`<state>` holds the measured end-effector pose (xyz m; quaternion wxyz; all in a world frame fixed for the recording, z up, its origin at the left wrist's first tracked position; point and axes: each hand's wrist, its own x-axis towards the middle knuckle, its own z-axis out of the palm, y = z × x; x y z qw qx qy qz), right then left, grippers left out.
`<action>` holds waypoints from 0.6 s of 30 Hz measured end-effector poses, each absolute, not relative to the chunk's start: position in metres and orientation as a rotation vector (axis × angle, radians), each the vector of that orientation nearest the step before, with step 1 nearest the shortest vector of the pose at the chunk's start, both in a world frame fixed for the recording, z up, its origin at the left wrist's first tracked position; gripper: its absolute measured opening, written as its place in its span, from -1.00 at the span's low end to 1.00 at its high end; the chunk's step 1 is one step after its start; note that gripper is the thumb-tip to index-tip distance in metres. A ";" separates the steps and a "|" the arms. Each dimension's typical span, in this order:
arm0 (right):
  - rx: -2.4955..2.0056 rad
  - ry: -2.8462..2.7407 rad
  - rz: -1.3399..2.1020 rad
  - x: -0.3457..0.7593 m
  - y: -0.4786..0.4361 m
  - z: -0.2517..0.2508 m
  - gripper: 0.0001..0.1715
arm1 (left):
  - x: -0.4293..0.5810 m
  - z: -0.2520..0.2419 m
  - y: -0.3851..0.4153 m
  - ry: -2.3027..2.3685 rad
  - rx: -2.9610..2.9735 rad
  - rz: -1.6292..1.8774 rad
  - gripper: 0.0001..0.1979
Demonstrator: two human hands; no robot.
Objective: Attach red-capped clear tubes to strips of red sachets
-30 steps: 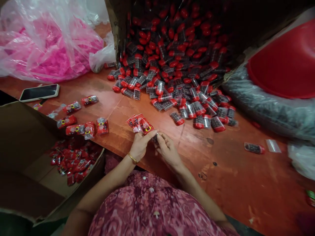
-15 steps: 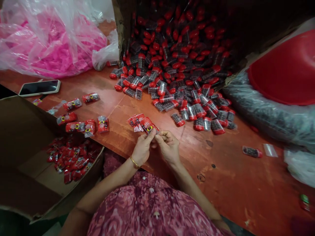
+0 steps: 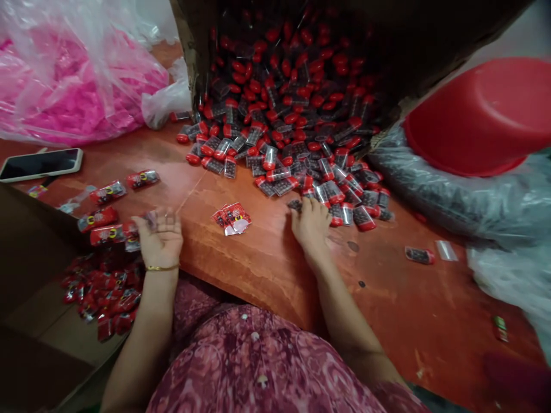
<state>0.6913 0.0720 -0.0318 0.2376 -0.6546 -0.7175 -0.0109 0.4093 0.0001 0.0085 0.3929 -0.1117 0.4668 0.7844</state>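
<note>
My left hand (image 3: 162, 241), with a gold bracelet at the wrist, is at the left table edge with its fingers stretched out and slightly blurred. It partly covers the small red wrapped packets (image 3: 107, 192) lying there. My right hand (image 3: 312, 226) reaches to the near edge of the heap, its fingers closed on a small clear container (image 3: 295, 204) of dark beads, mostly hidden by the hand. Between my hands lies a small fanned stack of red printed cards (image 3: 232, 218). Beyond spreads a heap of red-capped clear containers (image 3: 275, 158).
A dark cardboard box (image 3: 185, 51) spills the heap onto the red-brown table (image 3: 258, 269). Lower left, another box (image 3: 34, 246) holds many red packets. Around stand a pink-filled plastic bag (image 3: 86, 86), a phone (image 3: 41, 164), a red basin (image 3: 469, 120) and a plastic-wrapped bundle (image 3: 430, 195).
My hands have parted from above the cards: the left moved left to the wrapped packets, the right moved right and forward to the heap. The whole view has shifted slightly.
</note>
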 end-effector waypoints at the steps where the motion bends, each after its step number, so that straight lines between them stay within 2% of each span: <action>1: -1.785 -2.024 -0.027 0.699 0.072 -0.036 -0.64 | 0.404 0.011 0.000 1.152 -0.290 2.091 -0.49; 4: -1.602 -2.217 0.021 0.712 0.061 -0.048 -0.65 | 0.411 0.015 0.001 1.125 -0.205 2.117 -0.46; 8: -1.483 -2.210 0.047 0.713 0.037 -0.056 -0.60 | 0.455 0.005 0.010 1.463 0.314 1.751 -0.72; 12: -1.479 -2.123 0.061 0.711 0.025 -0.055 -0.58 | 0.480 -0.016 0.023 1.828 1.241 1.250 -0.73; 15: -1.446 -2.103 0.083 0.709 0.023 -0.050 -0.63 | 0.478 -0.027 0.028 1.955 1.476 1.034 -0.89; 18: -1.411 -2.068 0.112 0.705 0.023 -0.044 -0.68 | 0.474 -0.033 0.028 2.039 1.562 0.970 -0.89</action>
